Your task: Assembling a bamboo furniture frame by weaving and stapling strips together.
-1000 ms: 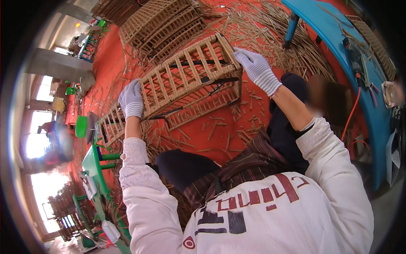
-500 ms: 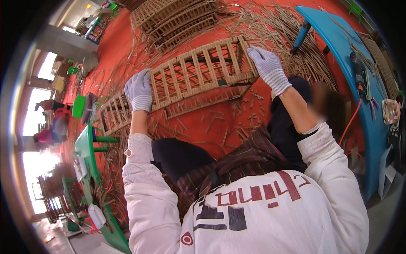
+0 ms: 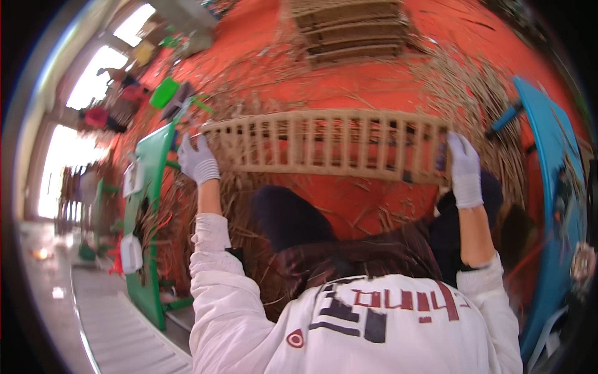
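Observation:
A long, slatted wicker rack (image 3: 299, 171) in tan woven strands spans the space before me, one end at each hand. At its left end is my left hand (image 3: 198, 161) in a pale striped glove, its fingers bent around the edge and slightly blurred. My right hand (image 3: 466, 174), gloved alike, grips the right end with the fingers on the outer side. Through the slats, the orange floor and darker inner parts show. My knees are bent just below the rack.
Similar woven racks (image 3: 349, 31) are stacked on the orange floor ahead. Loose strips (image 3: 461, 81) litter the floor. A green table (image 3: 146, 249) stands at left, a blue table (image 3: 545, 143) at right. Beyond the green table, a green stool (image 3: 164, 93) and a person (image 3: 99, 118) appear.
The rack has turned from a slant to nearly level across my view. My left hand has shifted outward to its left end; my right hand is lower and farther right. The view has swung left.

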A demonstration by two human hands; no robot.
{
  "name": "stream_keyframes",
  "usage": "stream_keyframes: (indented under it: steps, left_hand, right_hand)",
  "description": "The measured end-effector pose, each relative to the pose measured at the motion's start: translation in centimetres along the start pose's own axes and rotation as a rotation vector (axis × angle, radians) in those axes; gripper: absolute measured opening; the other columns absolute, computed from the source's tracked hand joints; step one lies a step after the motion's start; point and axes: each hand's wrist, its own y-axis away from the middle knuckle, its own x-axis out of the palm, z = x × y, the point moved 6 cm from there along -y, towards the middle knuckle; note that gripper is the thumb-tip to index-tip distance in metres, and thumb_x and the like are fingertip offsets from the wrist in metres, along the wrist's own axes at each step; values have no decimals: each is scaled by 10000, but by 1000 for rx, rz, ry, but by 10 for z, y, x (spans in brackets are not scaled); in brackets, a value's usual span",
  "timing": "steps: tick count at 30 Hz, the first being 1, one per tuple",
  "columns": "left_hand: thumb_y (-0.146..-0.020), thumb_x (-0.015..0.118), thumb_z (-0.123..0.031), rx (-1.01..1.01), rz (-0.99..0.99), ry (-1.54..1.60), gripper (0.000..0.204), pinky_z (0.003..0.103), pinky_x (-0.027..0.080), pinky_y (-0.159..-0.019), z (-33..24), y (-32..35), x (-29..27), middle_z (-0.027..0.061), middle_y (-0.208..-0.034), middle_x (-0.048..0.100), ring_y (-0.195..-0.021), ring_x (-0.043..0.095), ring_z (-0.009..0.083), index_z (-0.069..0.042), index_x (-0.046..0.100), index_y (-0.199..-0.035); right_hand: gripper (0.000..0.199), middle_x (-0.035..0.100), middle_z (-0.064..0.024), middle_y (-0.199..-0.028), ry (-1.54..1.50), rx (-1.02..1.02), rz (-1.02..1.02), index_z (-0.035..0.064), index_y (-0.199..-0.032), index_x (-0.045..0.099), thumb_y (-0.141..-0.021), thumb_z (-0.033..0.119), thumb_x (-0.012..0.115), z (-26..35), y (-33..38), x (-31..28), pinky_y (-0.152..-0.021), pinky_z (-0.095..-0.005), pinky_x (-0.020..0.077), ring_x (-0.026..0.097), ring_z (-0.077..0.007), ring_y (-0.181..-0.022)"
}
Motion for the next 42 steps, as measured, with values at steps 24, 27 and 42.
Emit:
stream_keyframes:
  steps: [24,27,42]
  left_hand:
    - [-1033,426,-275,-1540,152,1413,235,313,377,-465,124,66,2,25,-674,588,-520,503,168,-123,540,-895]
    - [-1059,329,-274,-1608,115,1860,293,301,299,-414,117,81,-24,-24,-547,384,-430,329,138,-118,509,-887]
    - [-976,413,-284,-1643,161,795,299,316,407,-634,211,129,-22,-21,-645,424,-587,409,172,-152,438,-709]
  right_hand:
    - [396,499,29,-677,-108,270,-93,119,-993,585,-958,512,552,-76,118,-44,-403,-232,378,459,-86,-479]
    - [440,487,30,-658,-110,371,-48,130,-991,581,-936,566,554,-87,134,-46,-408,-237,375,453,-91,-478]
    - [535,375,69,-560,-8,455,-152,137,-978,565,-907,664,505,-111,155,-51,-357,-210,295,352,-62,-403]
